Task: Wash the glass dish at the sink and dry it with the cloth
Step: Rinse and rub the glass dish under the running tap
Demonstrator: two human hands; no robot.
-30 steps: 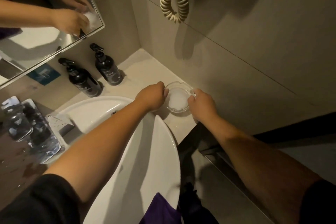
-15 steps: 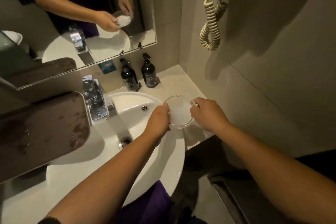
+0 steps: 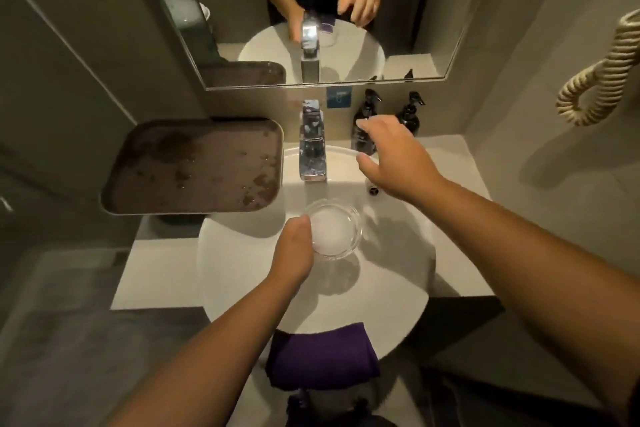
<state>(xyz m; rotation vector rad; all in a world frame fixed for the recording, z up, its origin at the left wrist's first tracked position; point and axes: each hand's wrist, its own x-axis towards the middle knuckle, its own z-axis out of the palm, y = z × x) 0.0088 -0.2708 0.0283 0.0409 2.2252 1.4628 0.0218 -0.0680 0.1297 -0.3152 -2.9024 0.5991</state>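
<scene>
My left hand [image 3: 294, 246] grips the left rim of a small round glass dish [image 3: 335, 231], held level over the bowl of the white sink [image 3: 235, 263], just in front of the chrome tap [image 3: 312, 146]. No water runs from the tap. My right hand [image 3: 391, 156] is off the dish, fingers spread, hovering to the right of the tap over the sink's back rim. A folded purple cloth [image 3: 322, 354] hangs over the sink's near edge.
A wet brown tray [image 3: 194, 166] sits left of the tap. Two dark pump bottles [image 3: 367, 121] stand against the wall behind my right hand. A mirror [image 3: 311, 10] hangs above. A coiled cord [image 3: 602, 76] hangs on the right wall.
The dish has moved from the right counter to over the sink bowl. My right hand has let go of it and gone up toward the tap. My view has turned left.
</scene>
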